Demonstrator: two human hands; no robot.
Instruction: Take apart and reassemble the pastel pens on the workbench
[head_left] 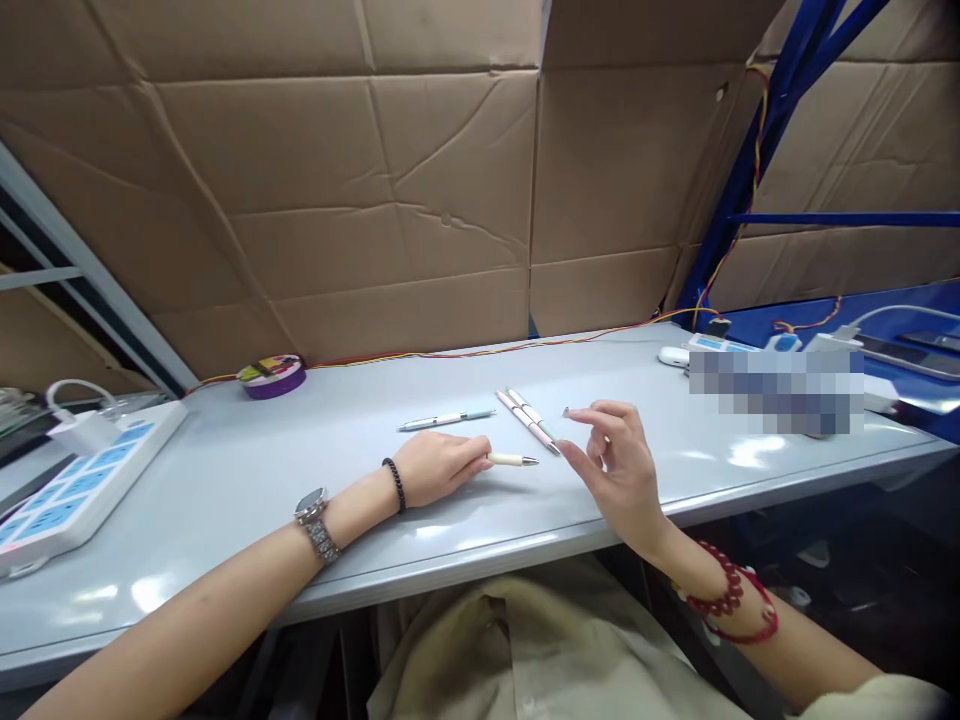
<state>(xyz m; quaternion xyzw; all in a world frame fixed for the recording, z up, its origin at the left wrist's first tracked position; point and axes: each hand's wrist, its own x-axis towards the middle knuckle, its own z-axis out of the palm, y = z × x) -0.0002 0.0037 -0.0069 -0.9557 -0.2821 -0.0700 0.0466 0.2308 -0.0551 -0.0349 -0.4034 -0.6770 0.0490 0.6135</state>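
Observation:
My left hand (442, 468) rests on the table with its fingers closed around a cream pen (511, 460), whose silver tip points right. My right hand (619, 470) is raised just right of that tip, with thumb and index finger apart. A tiny dark piece (566, 411) shows at the index fingertip; whether it touches the finger I cannot tell. Behind the left hand lies a white and teal pen (448, 420). Two more pens, a pinkish one (521, 416) and a white one (527, 405), lie side by side between the hands, near the right thumb.
A purple tape roll (271, 377) sits at the table's back left. White power strips stand at the left (97, 480) and back right (724, 343). Thin twisted wires (450, 352) run along the back edge beneath a cardboard wall (337, 180). Blue frame posts rise at right.

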